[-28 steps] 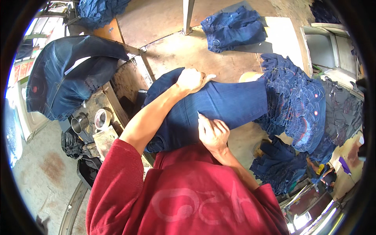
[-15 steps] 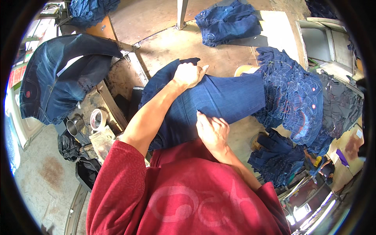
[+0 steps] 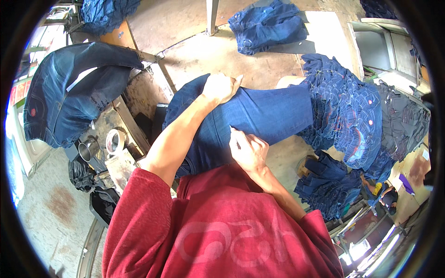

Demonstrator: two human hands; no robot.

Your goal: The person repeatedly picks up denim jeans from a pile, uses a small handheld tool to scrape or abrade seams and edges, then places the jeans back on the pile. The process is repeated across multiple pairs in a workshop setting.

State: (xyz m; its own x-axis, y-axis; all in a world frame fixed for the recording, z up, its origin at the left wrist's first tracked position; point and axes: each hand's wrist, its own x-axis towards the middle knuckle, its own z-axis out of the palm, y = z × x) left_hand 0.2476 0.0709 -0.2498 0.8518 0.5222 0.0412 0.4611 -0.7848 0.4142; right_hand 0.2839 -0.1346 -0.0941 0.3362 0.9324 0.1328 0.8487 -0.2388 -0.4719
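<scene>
A pair of dark blue jeans [image 3: 273, 111] lies stretched in front of me, one leg reaching to the right. My left hand [image 3: 221, 88] is closed over the far edge of the denim, fingers curled round it and thumb pointing right. Nearer to me, my right hand [image 3: 249, 150] rests at the leg's near side, fingers bent into a pinch. A tiny dark tip shows at its fingertips against the cloth; what it is, I cannot make out. The support under the jeans is mostly hidden.
Stacked jeans [image 3: 345, 111] hang at the right, with more folded denim [image 3: 329, 185] below. Another pair [image 3: 69, 92] drapes at the left, above a tape roll [image 3: 115, 142] and a metal cup [image 3: 88, 149]. Folded jeans [image 3: 266, 28] lie beyond. A person [image 3: 389, 199] is far right.
My right hand has shifted slightly up and left, its fingers curling in more. The left hand keeps its grip, and the dark cloth flap beyond it no longer shows.
</scene>
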